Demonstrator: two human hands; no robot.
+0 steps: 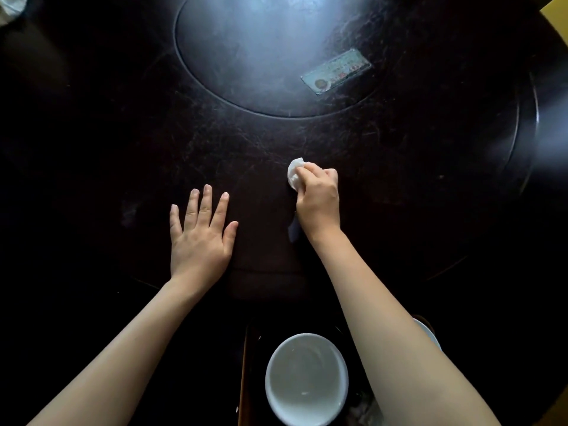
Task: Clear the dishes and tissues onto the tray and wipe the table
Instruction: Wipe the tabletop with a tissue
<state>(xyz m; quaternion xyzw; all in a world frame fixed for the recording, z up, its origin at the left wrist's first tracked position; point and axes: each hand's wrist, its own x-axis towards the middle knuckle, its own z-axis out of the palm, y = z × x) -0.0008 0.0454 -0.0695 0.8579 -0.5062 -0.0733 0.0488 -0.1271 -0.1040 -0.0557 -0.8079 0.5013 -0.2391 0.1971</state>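
My right hand (318,198) is closed on a crumpled white tissue (294,176) and presses it against the dark round table (123,133). My left hand (199,232) lies flat on the table with its fingers spread and holds nothing. Below the table's near edge a white bowl (305,379) sits on a dark tray (242,379). Part of another white dish (428,332) peeks out behind my right forearm. Something pale lies beside the bowl on the tray, too dim to identify.
A round inset turntable (261,56) fills the table's middle, with a small laminated card (336,70) lying on it. A white object (10,6) sits at the far left corner. The table's raised rim (527,149) curves along the right.
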